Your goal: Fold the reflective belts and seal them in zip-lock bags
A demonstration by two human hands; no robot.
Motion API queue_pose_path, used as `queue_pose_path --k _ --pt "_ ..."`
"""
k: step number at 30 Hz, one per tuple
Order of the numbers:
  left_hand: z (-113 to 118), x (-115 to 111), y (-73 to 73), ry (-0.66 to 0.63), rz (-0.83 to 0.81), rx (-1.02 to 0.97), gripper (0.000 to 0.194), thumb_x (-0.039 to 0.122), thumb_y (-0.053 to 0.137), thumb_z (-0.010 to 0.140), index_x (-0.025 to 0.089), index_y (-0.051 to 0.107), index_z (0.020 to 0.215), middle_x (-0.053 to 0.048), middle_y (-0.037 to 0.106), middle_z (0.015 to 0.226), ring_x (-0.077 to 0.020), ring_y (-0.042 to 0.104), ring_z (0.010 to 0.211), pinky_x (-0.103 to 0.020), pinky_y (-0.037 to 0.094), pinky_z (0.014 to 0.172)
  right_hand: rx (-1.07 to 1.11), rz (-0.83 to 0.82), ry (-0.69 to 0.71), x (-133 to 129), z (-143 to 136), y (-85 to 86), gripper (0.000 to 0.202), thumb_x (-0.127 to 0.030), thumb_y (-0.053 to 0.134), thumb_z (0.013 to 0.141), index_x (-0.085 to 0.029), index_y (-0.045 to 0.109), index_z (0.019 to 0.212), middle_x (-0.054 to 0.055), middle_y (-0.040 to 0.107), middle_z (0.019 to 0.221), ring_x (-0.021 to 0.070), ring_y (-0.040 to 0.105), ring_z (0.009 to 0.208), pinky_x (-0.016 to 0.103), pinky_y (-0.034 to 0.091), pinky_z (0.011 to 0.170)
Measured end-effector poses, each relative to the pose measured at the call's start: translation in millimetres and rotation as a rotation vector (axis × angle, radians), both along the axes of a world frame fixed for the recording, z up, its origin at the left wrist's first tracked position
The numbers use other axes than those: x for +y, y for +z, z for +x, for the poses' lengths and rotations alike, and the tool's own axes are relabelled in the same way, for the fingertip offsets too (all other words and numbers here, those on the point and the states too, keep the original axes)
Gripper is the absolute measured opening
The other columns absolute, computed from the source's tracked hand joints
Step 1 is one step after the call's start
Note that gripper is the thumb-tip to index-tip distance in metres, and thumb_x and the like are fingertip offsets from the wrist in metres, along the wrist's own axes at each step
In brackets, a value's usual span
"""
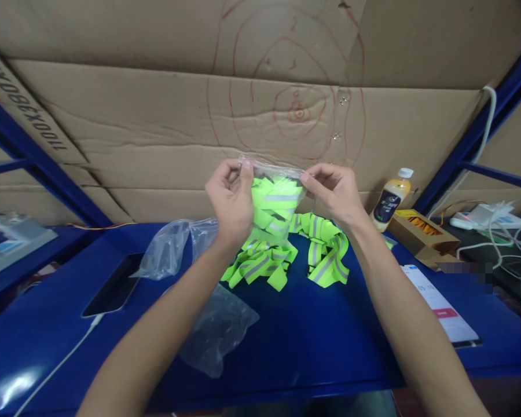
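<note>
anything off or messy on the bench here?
Nothing damaged or spilled. Both hands, left hand and right hand, pinch the top of a clear bag of neon reflective bands. Loose bands lie in a heap on the blue table, with crumpled empty bags beside them.

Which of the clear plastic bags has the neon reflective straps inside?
The raised bag, pinched at its top edge by left hand and right hand. The two other bags lie flat on the blue table.
</note>
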State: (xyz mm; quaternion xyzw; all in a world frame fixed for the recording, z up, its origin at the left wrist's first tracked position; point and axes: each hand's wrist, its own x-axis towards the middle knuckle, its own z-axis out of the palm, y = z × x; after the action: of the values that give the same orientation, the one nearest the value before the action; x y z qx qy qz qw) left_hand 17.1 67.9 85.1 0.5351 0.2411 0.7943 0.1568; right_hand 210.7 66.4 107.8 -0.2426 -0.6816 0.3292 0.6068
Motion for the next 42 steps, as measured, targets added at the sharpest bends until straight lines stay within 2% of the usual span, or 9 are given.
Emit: queue_pose_path --k 3,6,12,16,21,24,31,38,42 --pt "-0.2 -0.8 0.6 0.003 -0.005 -0.005 0.038 0.06 0.081 0.094 0.026 0.07 0.082 -0.002 0.072 0.079 -0.0162 0.068 0.072 -0.031 0.056 0.068 0.013 0.036 -0.015 -0.9 -4.2 -0.4 0.058 -0.073 0.093 0.07 -0.02 0.071 0.074 -0.002 0.06 0.066 0.0105 0.048 0.06 0.028 0.042 0.06" --pt "-0.2 -1.9 1.1 -0.021 0.005 -0.003 0.037 0.058 0.082 0.094 0.025 0.071 0.083 -0.001 0.072 0.079 -0.0157 0.069 0.073 -0.031 0.056 0.069 -0.026 -0.002 0.006 -2.5 -4.7 0.3 0.059 -0.075 0.091 0.071 -0.02 0.071 0.074 -0.002 0.058 0.064 0.0104 0.046 0.059 0.028 0.039 0.059" --pt "1.4 -3.4 0.3 -0.058 -0.019 0.012 0.038 0.058 0.084 0.093 0.023 0.072 0.083 -0.001 0.072 0.079 -0.0135 0.066 0.07 -0.029 0.055 0.068 -0.009 -0.013 0.021 5.0 -3.5 -6.6 0.058 -0.073 0.094 0.066 -0.02 0.068 0.07 -0.002 0.059 0.067 0.0108 0.045 0.062 0.027 0.037 0.058" --pt "-0.3 -5.3 2.6 -0.034 -0.041 0.05 0.04 0.06 0.082 0.093 0.023 0.071 0.082 -0.003 0.074 0.08 -0.0152 0.068 0.07 -0.03 0.056 0.068 0.046 -0.091 0.071 9.7 -2.2 -11.8 0.056 -0.068 0.097 0.064 -0.019 0.071 0.073 -0.003 0.059 0.067 0.0096 0.046 0.061 0.025 0.036 0.057" --pt "-2.6 -7.0 5.3 -0.028 -0.066 0.118 0.038 0.056 0.083 0.093 0.023 0.071 0.08 -0.004 0.073 0.079 -0.0169 0.069 0.074 -0.03 0.057 0.07 -0.043 -0.059 0.076 6.9 1.0 -8.7 0.052 -0.062 0.1 0.063 -0.019 0.074 0.075 0.001 0.07 0.075 0.0123 0.056 0.068 0.027 0.047 0.067" --pt "-3.0 -6.0 5.4 -0.013 -0.065 0.132 0.037 0.055 0.085 0.092 0.023 0.071 0.08 -0.003 0.073 0.079 -0.0177 0.069 0.076 -0.03 0.058 0.071 -0.038 -0.06 0.073 6.3 -0.5 -8.0 0.051 -0.06 0.102 0.061 -0.019 0.073 0.072 0.0 0.069 0.073 0.0129 0.057 0.069 0.027 0.049 0.068" --pt "-2.6 -4.2 5.3 -0.003 -0.053 0.115 0.039 0.059 0.086 0.09 0.023 0.072 0.079 -0.003 0.073 0.078 -0.0175 0.069 0.075 -0.029 0.057 0.068 -0.016 -0.247 0.17 3.1 -3.1 -9.2 0.054 -0.059 0.104 0.056 -0.019 0.075 0.078 0.0 0.069 0.075 0.0125 0.058 0.065 0.026 0.05 0.061" --pt "-2.2 -8.8 8.4 -0.028 -0.071 0.146 0.039 0.057 0.088 0.088 0.021 0.073 0.08 -0.004 0.073 0.078 -0.0161 0.068 0.072 -0.026 0.056 0.065 -0.109 -0.058 0.112 5.6 -0.9 -10.2 0.052 -0.062 0.099 0.067 -0.018 0.072 0.075 0.0 0.065 0.073 0.0112 0.052 0.066 0.024 0.044 0.059" --pt "-4.1 -7.6 7.6 -0.113 -0.151 0.143 0.043 0.06 0.091 0.083 0.02 0.075 0.082 -0.005 0.076 0.081 -0.0156 0.068 0.072 -0.025 0.056 0.065 -0.119 -0.081 0.08 6.0 -2.2 -12.0 0.052 -0.064 0.098 0.067 -0.021 0.069 0.077 0.0 0.064 0.073 0.0133 0.055 0.065 0.026 0.048 0.055"
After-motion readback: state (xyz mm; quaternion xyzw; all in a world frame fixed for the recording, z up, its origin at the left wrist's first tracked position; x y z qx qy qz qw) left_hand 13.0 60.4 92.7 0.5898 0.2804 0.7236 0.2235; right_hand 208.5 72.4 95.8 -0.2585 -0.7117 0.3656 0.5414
